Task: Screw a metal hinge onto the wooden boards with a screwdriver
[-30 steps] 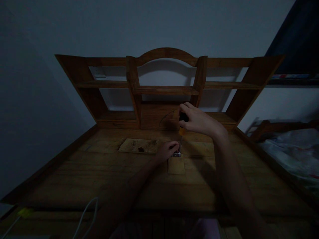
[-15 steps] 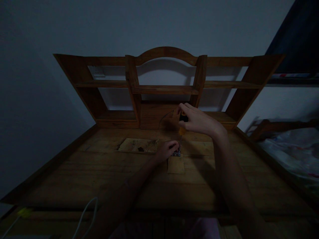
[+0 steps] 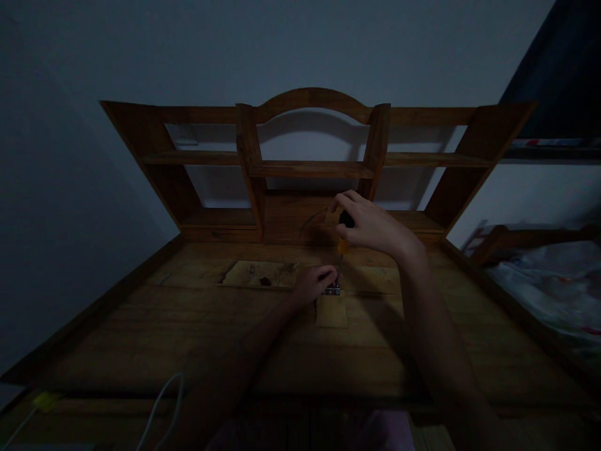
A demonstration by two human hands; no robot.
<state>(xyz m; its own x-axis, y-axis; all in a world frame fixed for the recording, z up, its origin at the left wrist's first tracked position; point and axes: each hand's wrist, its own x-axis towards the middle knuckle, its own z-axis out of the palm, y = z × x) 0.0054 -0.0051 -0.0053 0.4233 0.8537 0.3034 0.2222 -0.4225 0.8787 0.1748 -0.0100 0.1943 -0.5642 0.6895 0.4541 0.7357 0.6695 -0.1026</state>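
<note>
In the dim head view my right hand (image 3: 370,227) is closed round the handle of a yellow-and-black screwdriver (image 3: 343,246). Its shaft points down, nearly upright, and the tip meets a small shiny metal plate (image 3: 332,291) with holes, which looks like a hinge. My left hand (image 3: 310,285) rests low beside the shaft, fingers curled and pressed on the plate; the fingertips are partly hidden. The plate lies at the far edge of a small pale wooden block (image 3: 331,313) on the desk top.
The wooden desk (image 3: 188,338) carries a shelf unit (image 3: 310,169) along its back, against the wall. A worn, paler board strip (image 3: 258,274) lies left of my hands. A white cable (image 3: 162,396) loops at the front left. Plastic-wrapped things (image 3: 554,275) are off to the right.
My right hand has shifted very slightly on the screwdriver handle, with its fingers a little higher. My left hand, the metal plate and the block stay put.
</note>
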